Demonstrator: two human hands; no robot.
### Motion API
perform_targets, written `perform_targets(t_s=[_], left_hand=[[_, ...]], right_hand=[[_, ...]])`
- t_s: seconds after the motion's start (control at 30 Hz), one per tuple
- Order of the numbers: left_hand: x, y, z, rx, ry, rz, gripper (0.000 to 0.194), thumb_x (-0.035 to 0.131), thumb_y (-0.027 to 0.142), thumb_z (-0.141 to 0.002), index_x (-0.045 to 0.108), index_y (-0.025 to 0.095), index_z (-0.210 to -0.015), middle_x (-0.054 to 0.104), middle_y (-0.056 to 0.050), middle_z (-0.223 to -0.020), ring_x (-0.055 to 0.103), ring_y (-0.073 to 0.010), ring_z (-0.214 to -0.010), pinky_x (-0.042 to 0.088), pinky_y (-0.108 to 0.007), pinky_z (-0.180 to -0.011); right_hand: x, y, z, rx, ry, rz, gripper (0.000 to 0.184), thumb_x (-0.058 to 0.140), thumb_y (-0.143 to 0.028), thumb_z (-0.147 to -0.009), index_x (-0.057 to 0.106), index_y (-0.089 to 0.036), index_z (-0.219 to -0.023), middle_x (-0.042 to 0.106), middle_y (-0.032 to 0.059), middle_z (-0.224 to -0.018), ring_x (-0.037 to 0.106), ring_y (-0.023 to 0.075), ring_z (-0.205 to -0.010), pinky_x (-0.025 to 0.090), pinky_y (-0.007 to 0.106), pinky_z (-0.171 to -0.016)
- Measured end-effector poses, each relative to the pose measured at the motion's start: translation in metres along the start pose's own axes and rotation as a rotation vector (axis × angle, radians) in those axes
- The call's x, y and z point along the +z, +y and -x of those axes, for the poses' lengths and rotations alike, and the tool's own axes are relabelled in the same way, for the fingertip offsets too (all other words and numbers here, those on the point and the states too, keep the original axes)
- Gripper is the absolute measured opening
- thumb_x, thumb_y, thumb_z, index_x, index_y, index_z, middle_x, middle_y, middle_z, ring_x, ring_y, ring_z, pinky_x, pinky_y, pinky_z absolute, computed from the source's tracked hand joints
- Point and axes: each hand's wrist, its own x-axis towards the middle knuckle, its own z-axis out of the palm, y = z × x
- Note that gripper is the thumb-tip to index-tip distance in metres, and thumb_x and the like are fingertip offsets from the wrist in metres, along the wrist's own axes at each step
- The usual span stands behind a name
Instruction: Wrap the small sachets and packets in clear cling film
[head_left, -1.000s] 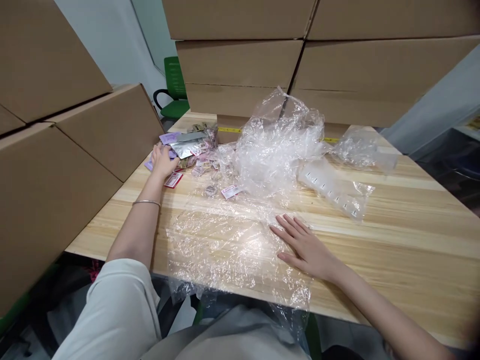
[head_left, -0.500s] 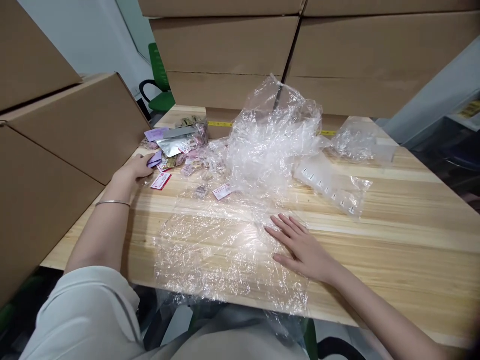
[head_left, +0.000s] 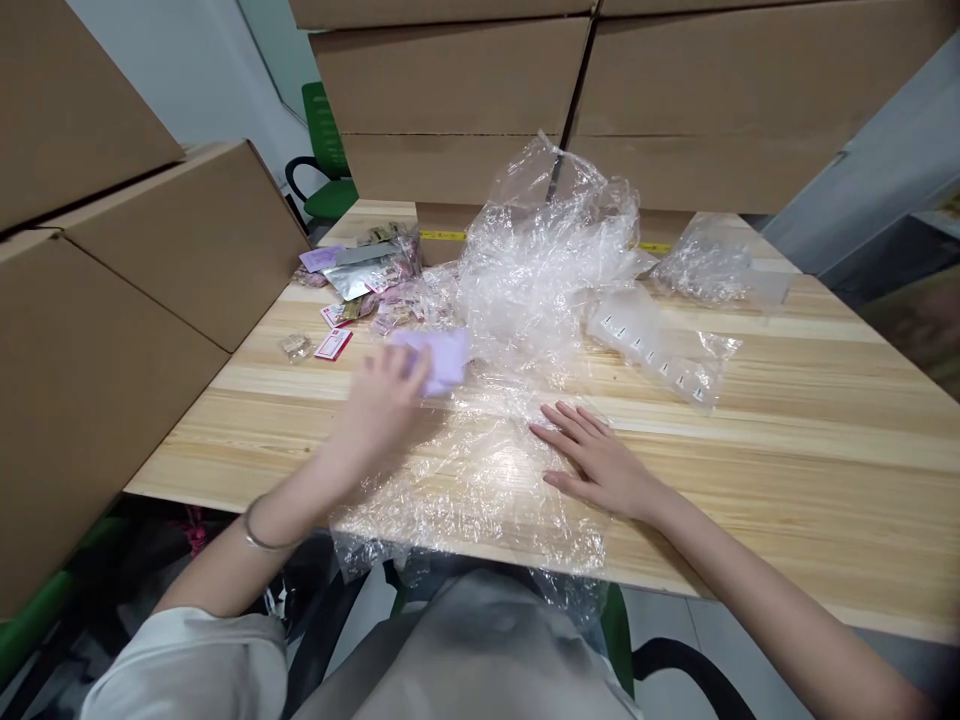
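My left hand [head_left: 386,395], blurred by motion, grips a flat purple packet [head_left: 444,360] just above the table. Under my right hand [head_left: 596,460], which lies flat with fingers spread, is the edge of a clear plastic sheet [head_left: 480,490] that hangs over the table's front edge. Behind it rises a crumpled heap of the same clear plastic [head_left: 547,270]. Left of that heap is a pile of small packets, with a silver pouch [head_left: 367,272] and another purple packet [head_left: 321,258]. A red-and-white card [head_left: 333,345] and a small clear packet [head_left: 296,347] lie nearer to me.
Large cardboard boxes [head_left: 465,95] stand across the back, and more boxes [head_left: 165,250] line the left side. On the right of the wooden table [head_left: 810,450] lie a clear bag with black marks [head_left: 660,350] and crumpled plastic [head_left: 709,265]. A green chair [head_left: 326,140] stands beyond.
My left hand has moved right from the packet pile, carrying the purple packet over the plastic sheet. My right hand stays flat in place. The view has shifted slightly.
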Motion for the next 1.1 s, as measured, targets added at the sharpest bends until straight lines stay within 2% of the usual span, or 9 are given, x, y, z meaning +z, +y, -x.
perform_targets(t_s=[0.1,0.17,0.3,0.43,0.6,0.73,0.93,1.0,1.1], left_hand=[[0.041,0.041,0.021,0.355,-0.259,-0.034,0.043,0.041,0.015,-0.093,0.055,0.017,-0.134,0.062,-0.017,-0.115,0.054,-0.0308,-0.108,0.041,-0.045,-0.093],[0.046,0.047,0.027,0.432,-0.333,-0.023,0.045,0.045,0.028,-0.097,0.051,0.014,-0.139,0.062,-0.018,-0.117,0.055,-0.0318,-0.106,0.043,-0.044,-0.090],[0.006,0.017,0.033,0.353,-0.427,0.150,0.057,0.055,0.052,-0.093,0.049,0.026,-0.144,0.061,-0.012,-0.122,0.059,-0.0285,-0.104,0.047,-0.037,-0.088],[-0.033,-0.042,0.056,0.231,-0.267,-0.057,0.041,0.040,0.035,-0.101,0.057,0.025,-0.137,0.059,-0.013,-0.125,0.059,-0.0280,-0.108,0.048,-0.043,-0.092],[-0.036,-0.096,0.088,0.234,-0.172,-0.329,0.047,0.037,0.022,-0.098,0.051,0.029,-0.143,0.058,-0.015,-0.133,0.054,-0.0347,-0.122,0.043,-0.051,-0.097],[-0.035,-0.103,0.103,0.317,-0.241,-0.298,0.051,0.031,0.017,-0.097,0.054,0.029,-0.140,0.064,-0.012,-0.128,0.060,-0.0300,-0.116,0.047,-0.044,-0.091],[-0.049,-0.096,0.118,0.056,-0.452,-0.147,0.061,0.048,0.022,-0.088,0.045,0.028,-0.149,0.069,-0.004,-0.088,0.063,-0.0197,-0.072,0.048,-0.027,-0.064],[-0.051,-0.089,0.118,0.067,-0.551,-0.011,0.067,0.051,0.024,-0.088,0.037,0.032,-0.152,0.068,-0.001,-0.088,0.062,-0.0177,-0.075,0.049,-0.025,-0.067],[-0.043,-0.078,0.114,0.145,-0.512,0.071,0.056,0.051,0.032,-0.094,0.042,0.034,-0.150,0.067,-0.004,-0.104,0.063,-0.0193,-0.093,0.051,-0.029,-0.083]], right_hand=[[-0.003,0.000,0.003,0.004,0.019,-0.001,0.067,0.047,-0.060,-0.095,0.035,-0.031,-0.154,0.029,0.0074,-0.162,0.024,0.0313,-0.149,0.021,0.057,-0.121],[-0.008,0.000,0.011,0.014,0.056,-0.001,0.062,0.047,-0.055,-0.097,0.037,-0.030,-0.153,0.033,0.0081,-0.160,0.027,0.0307,-0.149,0.023,0.056,-0.121],[-0.025,-0.001,0.045,0.032,0.150,0.023,0.055,0.046,-0.041,-0.100,0.034,-0.033,-0.153,0.040,0.0061,-0.157,0.032,0.0293,-0.147,0.035,0.055,-0.116],[-0.037,0.005,0.083,0.054,0.228,0.169,0.053,0.047,-0.034,-0.100,0.037,-0.031,-0.152,0.053,0.0095,-0.146,0.056,0.0309,-0.127,0.054,0.050,-0.095],[-0.041,0.005,0.094,-0.103,0.178,0.331,0.048,0.043,-0.028,-0.103,0.041,-0.028,-0.150,0.064,0.0091,-0.133,0.068,0.0269,-0.103,0.056,0.043,-0.083],[-0.035,-0.004,0.095,-0.275,0.151,0.335,0.059,0.054,-0.026,-0.099,0.033,-0.028,-0.154,0.063,0.0061,-0.137,0.067,0.0239,-0.105,0.055,0.039,-0.083],[-0.027,-0.002,0.107,-0.281,0.093,0.346,0.062,0.044,-0.008,-0.099,0.029,-0.025,-0.156,0.054,0.0056,-0.146,0.069,0.0198,-0.098,0.055,0.036,-0.078],[-0.024,0.000,0.104,-0.305,0.074,0.331,0.060,0.038,-0.002,-0.097,0.033,-0.023,-0.153,0.055,0.0063,-0.145,0.070,0.0186,-0.094,0.056,0.035,-0.075],[-0.017,-0.001,0.092,-0.341,0.113,0.242,0.052,0.037,-0.002,-0.097,0.045,-0.021,-0.145,0.063,0.0079,-0.137,0.070,0.0198,-0.098,0.057,0.035,-0.077]])
